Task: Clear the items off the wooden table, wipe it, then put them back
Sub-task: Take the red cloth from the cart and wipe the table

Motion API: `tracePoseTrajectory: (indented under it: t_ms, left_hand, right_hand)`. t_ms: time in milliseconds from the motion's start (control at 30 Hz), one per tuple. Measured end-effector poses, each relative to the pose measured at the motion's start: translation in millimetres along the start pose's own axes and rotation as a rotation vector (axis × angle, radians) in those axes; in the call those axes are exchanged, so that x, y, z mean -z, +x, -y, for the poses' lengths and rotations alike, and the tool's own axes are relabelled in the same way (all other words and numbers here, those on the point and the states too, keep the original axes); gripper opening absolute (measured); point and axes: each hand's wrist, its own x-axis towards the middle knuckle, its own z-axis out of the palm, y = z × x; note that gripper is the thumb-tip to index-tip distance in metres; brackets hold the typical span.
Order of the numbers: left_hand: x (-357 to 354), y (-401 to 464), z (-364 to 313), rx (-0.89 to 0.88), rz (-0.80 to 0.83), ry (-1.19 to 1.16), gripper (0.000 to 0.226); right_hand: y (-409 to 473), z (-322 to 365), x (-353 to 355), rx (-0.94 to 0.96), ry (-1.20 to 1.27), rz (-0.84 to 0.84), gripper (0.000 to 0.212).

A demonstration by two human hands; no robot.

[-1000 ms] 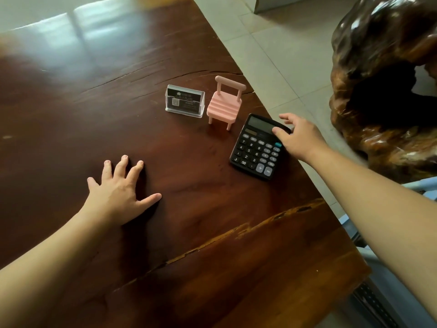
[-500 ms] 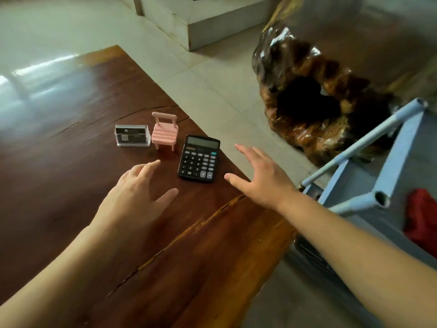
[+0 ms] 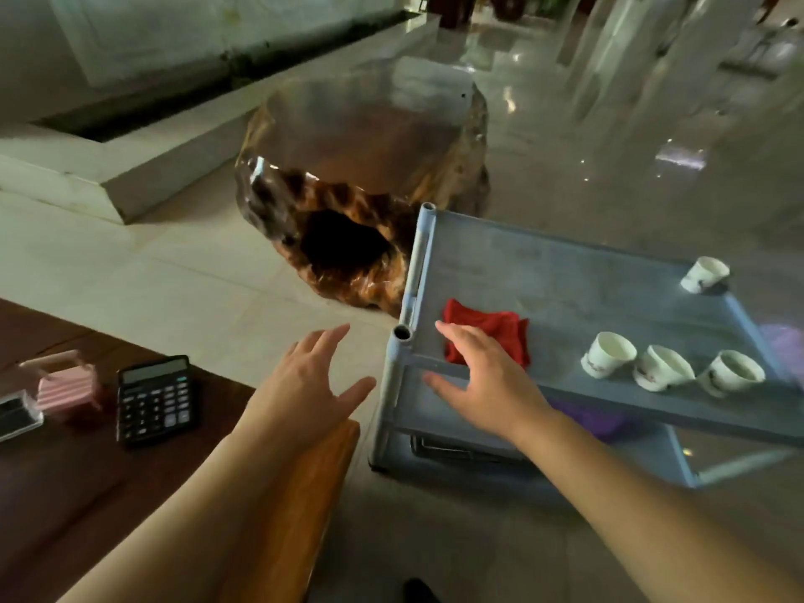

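Now over red cloth (image 3: 491, 335) | right hand (image 3: 487, 385) moved from calculator (image 3: 154, 400) | hands open, empty

Table (image 3: 65, 485): dark wood, polished, paler orange-brown edge. Calculator (image 3: 156, 400): black plastic, matt. Toy chair (image 3: 65, 385): pink, slatted, smooth plastic look. Card holder (image 3: 17, 417): clear plastic. Cloth (image 3: 500, 330): red, soft weave. Cart (image 3: 565, 289): grey-blue, matt. Cups (image 3: 609, 354): white, smooth. Stump (image 3: 361, 167): lacquered glossy wood. Floor (image 3: 174, 289): glossy tile.

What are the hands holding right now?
Nothing. The right hand is open, reaching over the red cloth on the cart. The left hand is open and empty.
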Motion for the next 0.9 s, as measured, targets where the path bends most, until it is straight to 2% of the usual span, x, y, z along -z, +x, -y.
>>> tracePoseTrajectory:
  t_ms: [167,267,400,633,800,900]
  left_hand:
    - [-73,70,-59,-0.007,0.080,0.009,0.075]
    - [-122,113,-85,0.053,0.152,-0.024,0.074]
    - [-171,161,-102,0.096,0.169,0.014,0.059]
    - [-202,206,-112,0.366,0.145,0.056,0.051]
    - [-202,219,-114,0.577,0.175,-0.138,0.025]
    - [-185,219,-124,0.639,0.220,-0.379,0.025]
  right_hand:
    - [-4,-98,21,-0.153,-0.060,-0.009,0.064]
    - [3,-150,19,-0.187,-0.084,0.037,0.055]
    - [23,-200,9,-0.197,-0.086,0.112,0.050]
    - [63,-229,-12,-0.231,0.018,0.193,0.049]
    - [67,-236,-25,-0.301,0.139,0.196,0.044]
    - [69,-234,-19,-0.313,0.190,0.174,0.043]
